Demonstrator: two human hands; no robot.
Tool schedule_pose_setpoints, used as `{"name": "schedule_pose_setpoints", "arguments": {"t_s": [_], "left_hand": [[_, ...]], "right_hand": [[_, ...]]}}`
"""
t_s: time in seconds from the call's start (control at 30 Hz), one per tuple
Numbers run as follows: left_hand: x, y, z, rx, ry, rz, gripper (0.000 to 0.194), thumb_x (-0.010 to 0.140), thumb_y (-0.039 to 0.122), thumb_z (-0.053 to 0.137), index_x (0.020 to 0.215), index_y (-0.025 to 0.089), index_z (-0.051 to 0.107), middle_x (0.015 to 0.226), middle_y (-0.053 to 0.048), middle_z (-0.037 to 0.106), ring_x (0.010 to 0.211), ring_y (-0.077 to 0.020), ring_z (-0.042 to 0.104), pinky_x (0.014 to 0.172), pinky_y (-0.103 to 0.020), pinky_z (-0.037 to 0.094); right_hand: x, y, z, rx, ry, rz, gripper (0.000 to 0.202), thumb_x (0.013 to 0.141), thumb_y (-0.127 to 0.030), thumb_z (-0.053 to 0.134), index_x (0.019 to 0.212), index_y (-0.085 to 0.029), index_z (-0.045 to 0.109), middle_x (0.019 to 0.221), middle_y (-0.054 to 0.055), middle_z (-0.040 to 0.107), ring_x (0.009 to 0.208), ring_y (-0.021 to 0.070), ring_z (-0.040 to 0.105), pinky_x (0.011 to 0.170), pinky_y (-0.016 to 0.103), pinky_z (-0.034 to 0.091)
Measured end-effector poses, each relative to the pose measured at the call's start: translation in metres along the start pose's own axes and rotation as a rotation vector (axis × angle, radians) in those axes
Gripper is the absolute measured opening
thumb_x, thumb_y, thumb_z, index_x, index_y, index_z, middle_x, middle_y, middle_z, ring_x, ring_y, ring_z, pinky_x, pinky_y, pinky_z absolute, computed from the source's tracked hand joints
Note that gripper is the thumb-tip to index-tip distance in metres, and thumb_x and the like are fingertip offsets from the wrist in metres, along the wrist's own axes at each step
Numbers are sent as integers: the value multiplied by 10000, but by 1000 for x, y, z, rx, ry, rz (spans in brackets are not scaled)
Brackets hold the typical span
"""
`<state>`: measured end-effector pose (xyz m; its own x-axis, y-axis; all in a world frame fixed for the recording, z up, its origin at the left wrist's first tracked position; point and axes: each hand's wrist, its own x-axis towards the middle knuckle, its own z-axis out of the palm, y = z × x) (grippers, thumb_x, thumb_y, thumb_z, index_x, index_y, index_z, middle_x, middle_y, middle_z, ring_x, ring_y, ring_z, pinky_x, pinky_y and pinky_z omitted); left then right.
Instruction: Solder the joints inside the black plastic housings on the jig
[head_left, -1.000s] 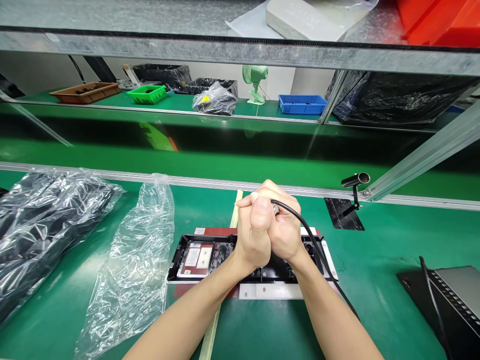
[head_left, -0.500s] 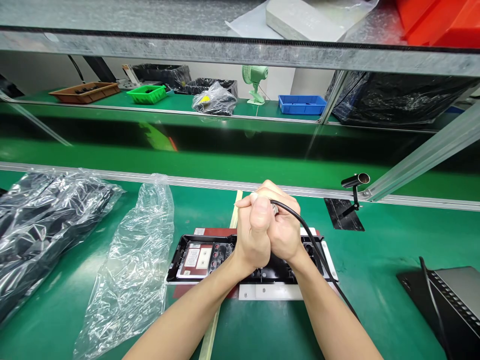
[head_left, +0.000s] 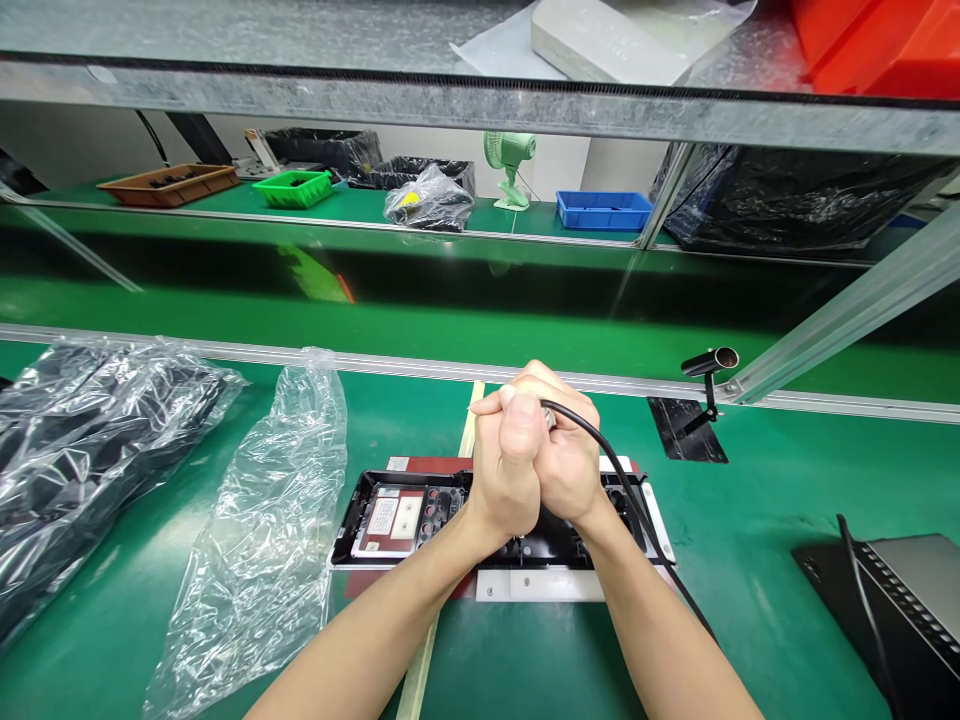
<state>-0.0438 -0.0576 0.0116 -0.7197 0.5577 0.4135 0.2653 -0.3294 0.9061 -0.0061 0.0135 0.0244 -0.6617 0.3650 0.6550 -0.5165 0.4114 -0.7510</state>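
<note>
My left hand (head_left: pixel 504 465) and my right hand (head_left: pixel 568 455) are both closed, pressed together around one upright corded tool. A black cable (head_left: pixel 600 440) leaves its top and curves down past my right forearm. Most of the tool's body and its tip are hidden by my fingers; it looks like an electric screwdriver. Below my hands lies a long black plastic housing (head_left: pixel 551 550) with its inner side up. At its left end sit a labelled panel (head_left: pixel 390 520) and a strip with round holes. A dark red and white fixture (head_left: pixel 555 585) shows under the housing.
Clear plastic bags (head_left: pixel 255 530) and wrapped black parts (head_left: pixel 97 450) lie on the left. To the right stand a small metal tube holder (head_left: pixel 709 365) and a black and grey panel (head_left: pixel 900 590). A metal shelf edge (head_left: pixel 450 100) crosses overhead. Trays and a fan (head_left: pixel 510 165) stand behind.
My hands keep the same grip and place over the housing. The view has shifted very slightly; nothing else visibly differs.
</note>
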Motion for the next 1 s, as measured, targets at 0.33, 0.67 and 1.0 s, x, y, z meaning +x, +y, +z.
{"name": "schedule_pose_setpoints", "arguments": {"t_s": [0.33, 0.67, 1.0], "left_hand": [[-2, 1, 0, -54, -19, 18, 566, 992, 673, 334, 696, 205, 452, 679, -6, 444, 644, -168, 482, 612, -332, 422], [6, 10, -1, -16, -123, 108, 502, 1034, 552, 347, 743, 192, 543, 760, -26, 553, 704, -167, 542, 732, -318, 505], [3, 18, -19, 82, -278, 153, 705, 1026, 628, 158, 855, 176, 671, 924, -85, 687, 934, -231, 625, 859, -348, 491]], "right_hand": [[-2, 1, 1, -26, 4, 15, 264, 978, -248, 541, 883, -255, 788, 789, 12, 666, 737, 148, 588, 666, 308, 458], [-4, -3, -3, -1, 22, 63, 284, 992, -286, 525, 881, -228, 780, 891, 46, 651, 859, 178, 638, 781, 350, 523], [-3, -15, 0, -122, -4, 32, 295, 996, -313, 511, 912, -271, 791, 1307, 61, 583, 1299, 256, 519, 1098, 470, 430]]}}
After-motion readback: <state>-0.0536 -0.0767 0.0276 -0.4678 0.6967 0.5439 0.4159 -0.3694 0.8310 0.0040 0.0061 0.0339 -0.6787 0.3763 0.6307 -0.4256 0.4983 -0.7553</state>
